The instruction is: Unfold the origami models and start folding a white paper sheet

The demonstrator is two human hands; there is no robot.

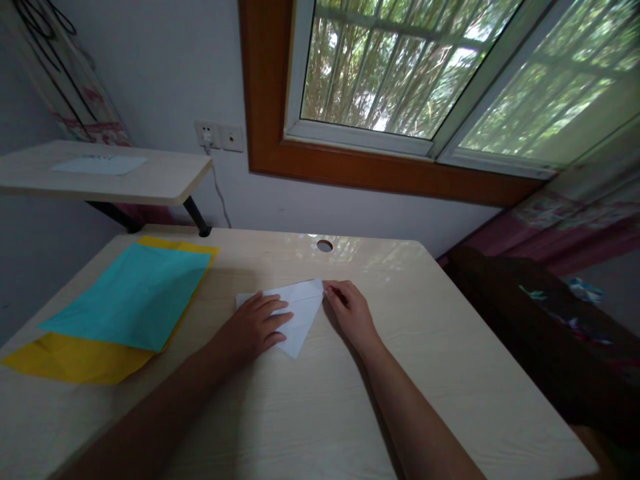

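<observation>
On desk, left hand flat on white paper, right hand pinching corner

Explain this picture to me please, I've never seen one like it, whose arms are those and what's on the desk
There is no machine here. The picture comes from a camera worn on a person's head, looking forward and down, so the two bare arms are that person's own. The left hand lies flat on a folded white paper, pressing it onto the pale wooden desk. The right hand pinches the paper's upper right corner with its fingertips. To the left lies a teal sheet on top of a yellow sheet. A small round hole sits near the desk's far edge, below a window.
</observation>
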